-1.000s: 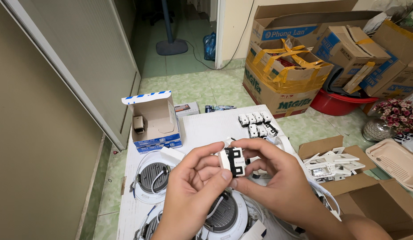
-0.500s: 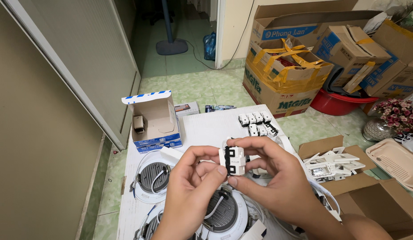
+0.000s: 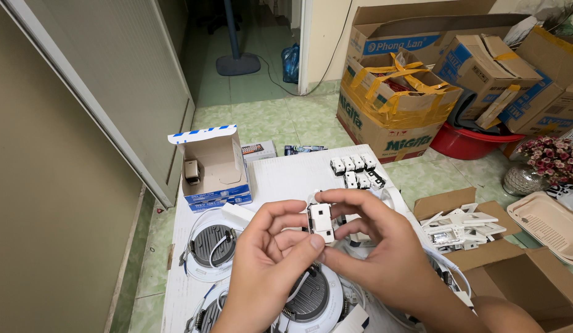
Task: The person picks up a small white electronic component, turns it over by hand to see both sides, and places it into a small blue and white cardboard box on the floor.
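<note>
Against a second ago, I see the small white-and-black plastic switch module [image 3: 320, 222] turned to its pale face at frame centre above the white surface [image 3: 286, 179], left hand [image 3: 268, 277] and right hand [image 3: 379, 259] both pinching it.

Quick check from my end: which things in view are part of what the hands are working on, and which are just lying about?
In hand:
- white switch module, pinched by left hand and right hand
- row of like modules
- open small box

Lying about:
- round lamps
- cardboard cartons
- red basin
- flower vase
</note>
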